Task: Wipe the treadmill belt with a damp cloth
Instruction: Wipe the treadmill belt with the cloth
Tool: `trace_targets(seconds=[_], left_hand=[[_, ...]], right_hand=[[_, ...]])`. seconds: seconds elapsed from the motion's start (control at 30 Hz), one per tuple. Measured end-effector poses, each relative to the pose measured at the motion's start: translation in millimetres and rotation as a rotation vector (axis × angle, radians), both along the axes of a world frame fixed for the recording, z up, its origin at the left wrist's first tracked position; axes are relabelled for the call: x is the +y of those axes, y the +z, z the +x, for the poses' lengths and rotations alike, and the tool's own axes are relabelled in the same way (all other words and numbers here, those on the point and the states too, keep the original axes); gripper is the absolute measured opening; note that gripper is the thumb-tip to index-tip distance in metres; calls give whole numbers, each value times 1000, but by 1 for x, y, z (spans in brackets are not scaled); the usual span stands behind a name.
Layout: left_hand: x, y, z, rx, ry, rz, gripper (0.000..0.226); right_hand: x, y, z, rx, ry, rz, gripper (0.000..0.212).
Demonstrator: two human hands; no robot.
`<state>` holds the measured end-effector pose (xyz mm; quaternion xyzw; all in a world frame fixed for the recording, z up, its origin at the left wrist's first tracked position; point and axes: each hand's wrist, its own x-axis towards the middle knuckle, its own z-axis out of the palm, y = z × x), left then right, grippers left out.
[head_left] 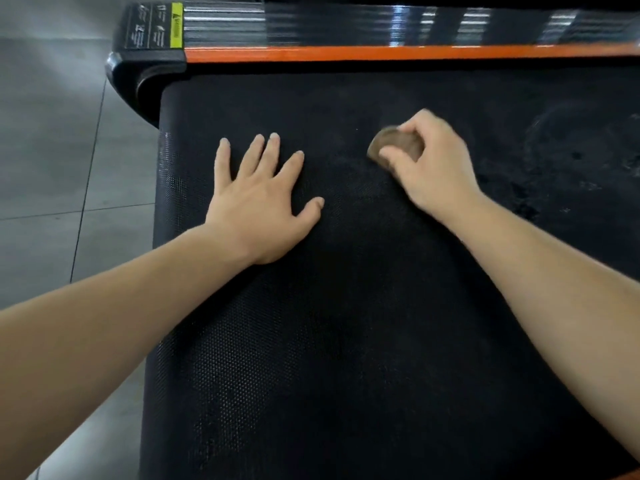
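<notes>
- Head cam looks down on the black treadmill belt (346, 306); an orange strip (398, 53) and glossy black side rail (381, 26) run along the far edge, grey floor tiles (52, 150) on the left.
- Left hand (258, 202) lies flat on the belt, fingers spread.
- Right hand (433, 168) bunches a brownish cloth (394, 145) against the belt, just beside the left hand.
- Cloth is blurry and mostly covered by fingers; the rail's label (156, 27) is unreadable.

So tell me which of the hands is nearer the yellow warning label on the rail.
Left. The left hand lies flat on the belt, below and right of the yellow label; the right hand, gripping the cloth, is much farther right.
</notes>
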<state>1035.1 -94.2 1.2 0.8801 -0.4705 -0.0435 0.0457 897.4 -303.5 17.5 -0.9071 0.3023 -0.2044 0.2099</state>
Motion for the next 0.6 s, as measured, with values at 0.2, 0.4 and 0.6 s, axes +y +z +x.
trace_targets(seconds=[0.2, 0.4, 0.6], left_hand=[[-2, -5, 0, 25, 0, -9, 85], [-9, 0, 5, 57, -13, 30, 78], [-23, -5, 11, 39, 5, 18, 79]], right_hand=[[25, 2, 6, 90, 209, 6, 28], [-21, 6, 48, 32, 47, 9, 26], [-12, 1, 45, 36, 135, 113, 29]])
